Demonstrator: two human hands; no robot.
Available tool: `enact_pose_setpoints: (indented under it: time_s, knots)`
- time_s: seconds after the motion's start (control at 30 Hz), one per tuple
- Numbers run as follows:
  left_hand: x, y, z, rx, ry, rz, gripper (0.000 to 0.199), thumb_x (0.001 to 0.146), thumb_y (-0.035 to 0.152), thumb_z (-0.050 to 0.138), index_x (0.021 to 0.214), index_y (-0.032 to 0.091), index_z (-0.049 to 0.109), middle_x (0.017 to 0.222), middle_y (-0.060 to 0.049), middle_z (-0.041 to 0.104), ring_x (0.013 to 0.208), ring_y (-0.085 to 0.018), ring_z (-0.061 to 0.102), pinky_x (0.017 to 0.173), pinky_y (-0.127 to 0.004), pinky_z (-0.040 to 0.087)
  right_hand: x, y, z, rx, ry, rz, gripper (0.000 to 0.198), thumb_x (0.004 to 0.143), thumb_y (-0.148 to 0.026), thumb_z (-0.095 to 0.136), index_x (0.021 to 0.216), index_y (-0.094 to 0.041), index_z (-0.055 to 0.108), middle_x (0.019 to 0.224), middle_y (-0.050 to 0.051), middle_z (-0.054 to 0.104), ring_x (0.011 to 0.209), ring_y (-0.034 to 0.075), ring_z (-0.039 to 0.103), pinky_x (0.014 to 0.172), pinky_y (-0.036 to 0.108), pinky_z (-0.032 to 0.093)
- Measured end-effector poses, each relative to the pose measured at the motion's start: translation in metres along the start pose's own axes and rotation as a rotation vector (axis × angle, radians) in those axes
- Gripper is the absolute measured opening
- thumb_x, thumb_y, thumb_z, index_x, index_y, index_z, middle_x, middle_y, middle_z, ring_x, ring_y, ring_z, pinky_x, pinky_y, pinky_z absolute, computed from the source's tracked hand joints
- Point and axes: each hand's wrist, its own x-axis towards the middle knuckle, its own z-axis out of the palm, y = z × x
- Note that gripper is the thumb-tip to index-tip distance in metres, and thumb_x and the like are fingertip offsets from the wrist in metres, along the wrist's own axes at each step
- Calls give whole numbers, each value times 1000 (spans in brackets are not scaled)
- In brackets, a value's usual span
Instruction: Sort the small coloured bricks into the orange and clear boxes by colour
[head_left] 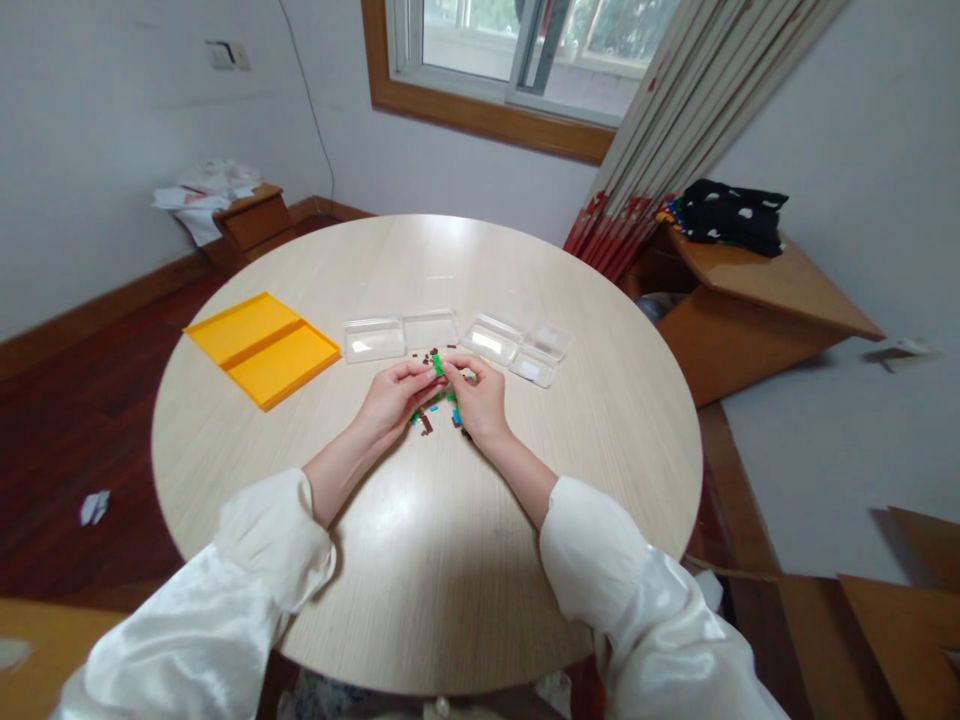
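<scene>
Near the middle of the round table, my left hand (394, 398) and my right hand (480, 396) meet, fingertips pinched on a small bright green toy brick piece (438, 365). Both hands grip it, one from each side, slightly above the tabletop. Below and around them lie several loose small bricks, among them brown pieces (427, 424) and blue pieces (456, 416). My fingers and palms hide part of this pile and part of the green piece.
Clear plastic boxes (373, 340) stand in a row just beyond my hands, more of them (491, 338) to the right. An open yellow case (281, 364) lies on the left of the table (420, 580). A wooden cabinet (765, 310) holding black cloth (733, 216) is at right.
</scene>
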Motion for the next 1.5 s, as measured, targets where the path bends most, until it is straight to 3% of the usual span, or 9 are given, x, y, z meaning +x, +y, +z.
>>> enact_pose_setpoints:
  time_s: [0.23,0.5,0.8,1.03,1.23,1.37,1.5]
  knots:
    - [1,-1,-1,77,6,93,27,49,21,84,64,12,64,68,-3,69,67,-13,65,80,-32,52,2,7,-1,25,-19,5,14,73,-32,63,74,-19,69,80,3,71,79,17,64,76,30,51]
    - [0,-2,-1,253,62,233,32,46,31,85,64,13,65,63,-2,67,58,-13,61,59,-25,48,1,4,-2,115,-42,62,17,69,-31,67,78,-18,66,82,4,70,79,16,65,75,30,52]
    - [-2,0,1,327,88,270,32,46,33,84,63,13,65,60,-2,65,55,-13,58,54,-24,46,2,6,2,183,-41,68,24,67,-34,69,82,-17,62,85,5,68,84,16,64,77,30,53]
    - [-2,2,1,342,65,280,33,47,34,82,65,13,64,61,-1,66,56,-12,60,59,-26,49,1,7,3,220,-37,42,25,66,-33,70,84,-17,61,83,3,66,81,15,63,73,28,54]
    - [2,2,-2,299,-1,222,34,49,33,81,70,14,64,66,-1,67,62,-14,64,70,-30,52,3,10,-5,204,-138,45,36,78,-40,59,109,-22,62,84,2,68,74,14,63,66,28,54]
    - [3,3,-5,281,-22,216,36,50,35,81,73,13,65,66,-2,67,61,-14,63,71,-31,53,5,10,-9,106,-167,-21,23,76,-35,62,92,-22,70,94,4,70,87,17,64,74,30,53]
    - [4,4,-6,237,2,213,37,49,35,82,72,13,64,63,0,66,58,-12,62,68,-29,53,4,10,-8,74,-151,-31,17,73,-30,63,84,-19,70,88,4,71,83,17,65,74,30,53]
